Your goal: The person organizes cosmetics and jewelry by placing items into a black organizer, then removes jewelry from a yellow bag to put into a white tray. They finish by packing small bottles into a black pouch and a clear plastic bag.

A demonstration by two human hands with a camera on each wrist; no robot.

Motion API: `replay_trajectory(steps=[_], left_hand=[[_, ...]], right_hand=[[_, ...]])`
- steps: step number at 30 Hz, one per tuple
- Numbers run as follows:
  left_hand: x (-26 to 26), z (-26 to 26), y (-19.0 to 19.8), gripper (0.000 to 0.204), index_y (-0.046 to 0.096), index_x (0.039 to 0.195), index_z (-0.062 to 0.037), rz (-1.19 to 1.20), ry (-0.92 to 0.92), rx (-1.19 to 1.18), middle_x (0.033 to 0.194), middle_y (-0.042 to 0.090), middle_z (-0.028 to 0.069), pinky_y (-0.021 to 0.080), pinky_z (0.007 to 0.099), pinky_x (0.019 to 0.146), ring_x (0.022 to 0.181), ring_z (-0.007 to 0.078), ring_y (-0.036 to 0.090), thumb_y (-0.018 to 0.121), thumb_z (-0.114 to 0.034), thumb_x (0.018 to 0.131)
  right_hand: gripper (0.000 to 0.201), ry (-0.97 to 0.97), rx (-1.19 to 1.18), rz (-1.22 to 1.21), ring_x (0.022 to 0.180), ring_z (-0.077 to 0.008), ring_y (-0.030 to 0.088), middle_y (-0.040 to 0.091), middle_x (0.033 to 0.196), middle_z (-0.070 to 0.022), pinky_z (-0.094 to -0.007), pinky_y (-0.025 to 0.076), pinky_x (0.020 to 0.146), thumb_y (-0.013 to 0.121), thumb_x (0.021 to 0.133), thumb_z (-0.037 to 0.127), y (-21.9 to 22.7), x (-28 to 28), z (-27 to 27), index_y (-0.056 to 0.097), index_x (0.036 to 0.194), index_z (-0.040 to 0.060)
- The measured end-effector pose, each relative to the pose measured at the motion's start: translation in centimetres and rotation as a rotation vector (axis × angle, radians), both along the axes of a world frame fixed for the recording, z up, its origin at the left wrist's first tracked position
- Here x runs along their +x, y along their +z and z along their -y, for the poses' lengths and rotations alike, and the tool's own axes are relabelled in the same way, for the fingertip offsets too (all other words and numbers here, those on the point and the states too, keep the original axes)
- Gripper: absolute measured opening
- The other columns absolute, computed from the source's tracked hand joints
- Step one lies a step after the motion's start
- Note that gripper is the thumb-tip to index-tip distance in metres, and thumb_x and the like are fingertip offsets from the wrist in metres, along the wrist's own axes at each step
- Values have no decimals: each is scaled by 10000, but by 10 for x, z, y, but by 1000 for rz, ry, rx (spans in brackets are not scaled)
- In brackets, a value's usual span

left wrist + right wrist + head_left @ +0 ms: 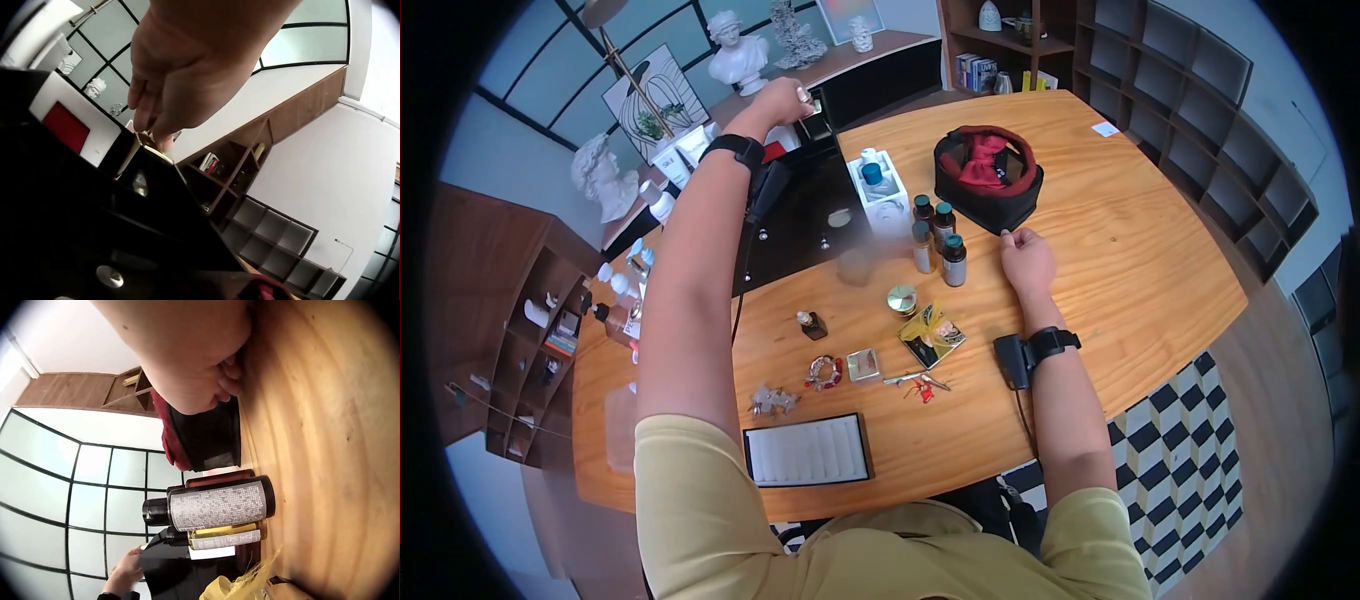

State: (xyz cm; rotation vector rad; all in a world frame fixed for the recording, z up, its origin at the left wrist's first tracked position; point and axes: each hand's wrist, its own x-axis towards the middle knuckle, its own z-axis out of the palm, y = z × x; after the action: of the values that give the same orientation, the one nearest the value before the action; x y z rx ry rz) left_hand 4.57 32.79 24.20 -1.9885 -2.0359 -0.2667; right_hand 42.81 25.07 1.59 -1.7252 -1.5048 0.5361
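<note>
My left hand [780,105] reaches to the far end of a black box [785,235]. In the left wrist view that hand [187,75] pinches a small gold-edged item [157,154] at a compartment of the box; its fingers partly hide it. Beside it in the box lies a white piece with a red panel [66,127]. My right hand [1028,264] rests on the wooden table with fingers loosely curled, holding nothing, just in front of a black basket with a red bow [985,162]. The right wrist view shows this hand [194,369] beside the basket [209,437].
Dark bottles [954,262] stand by a white tray [884,190] mid-table. Nearer lie a gold tin [902,299], a ribboned box [932,336], a small bottle [812,325], a bracelet [824,373] and a white-lined tray [808,452]. White bottles [657,201] line the left side.
</note>
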Motion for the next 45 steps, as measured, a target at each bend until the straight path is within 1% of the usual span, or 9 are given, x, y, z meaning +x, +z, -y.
replay_trajectory(steps=[6,10,15,19,21,26,31,37,45], left_hand=[[-11,-17,-2,358,681,971,-63,88,9,-77,965,685,164,503,408,802,920,326,652,782,-301,725],[-12,-11,-8,435,640,1069,-39,47,-14,136,943,686,128,497,374,778,865,284,650,781,-289,742],[14,72,8,229,669,969,-52,194,-275,307,953,677,154,510,384,758,870,318,652,712,-201,801],[41,171,-25,138,671,880,-34,203,-615,-136,800,645,134,509,356,677,737,279,635,669,-162,828],[58,216,-42,166,662,909,-23,134,-391,-565,849,645,127,508,373,685,771,294,636,679,-169,832],[44,259,-120,188,667,917,-36,160,-423,-393,822,625,158,509,397,689,807,355,625,702,-163,783],[48,242,-77,163,647,922,-11,114,-454,-430,849,637,155,507,381,707,820,342,627,665,-112,795],[30,145,12,197,648,973,-34,227,-274,210,776,655,138,507,356,692,724,309,636,658,-175,836],[25,22,-8,180,681,863,-28,-131,-152,-45,794,663,185,504,401,674,762,330,651,729,-160,750]], right_hand=[[307,-20,-10,-2,763,-319,653,674,754,-128,-413,495,655,600,843,381,1,-5,-1,648,752,91],[302,-11,-30,-4,763,-317,654,677,759,-127,-411,496,658,604,841,377,-1,-3,-4,655,765,89],[286,10,-17,-34,757,-306,656,676,754,-122,-402,495,656,618,836,367,0,-3,-1,667,791,89],[280,7,-9,1,747,-298,654,673,739,-111,-397,491,652,624,834,355,-3,-4,-4,667,783,84],[277,14,-2,9,744,-295,654,672,735,-107,-395,491,653,626,834,351,-4,-3,-6,666,778,83],[280,16,23,18,741,-293,652,670,729,-102,-388,488,651,627,834,353,-1,-3,-2,660,770,83],[281,30,5,9,748,-293,648,670,736,-101,-387,485,654,623,836,358,3,-2,1,660,777,86],[286,28,6,18,759,-295,647,672,747,-101,-392,483,655,614,839,368,1,-3,0,665,790,92],[281,27,-9,28,772,-302,653,676,756,-105,-393,490,657,605,839,378,5,-2,1,671,795,108]])
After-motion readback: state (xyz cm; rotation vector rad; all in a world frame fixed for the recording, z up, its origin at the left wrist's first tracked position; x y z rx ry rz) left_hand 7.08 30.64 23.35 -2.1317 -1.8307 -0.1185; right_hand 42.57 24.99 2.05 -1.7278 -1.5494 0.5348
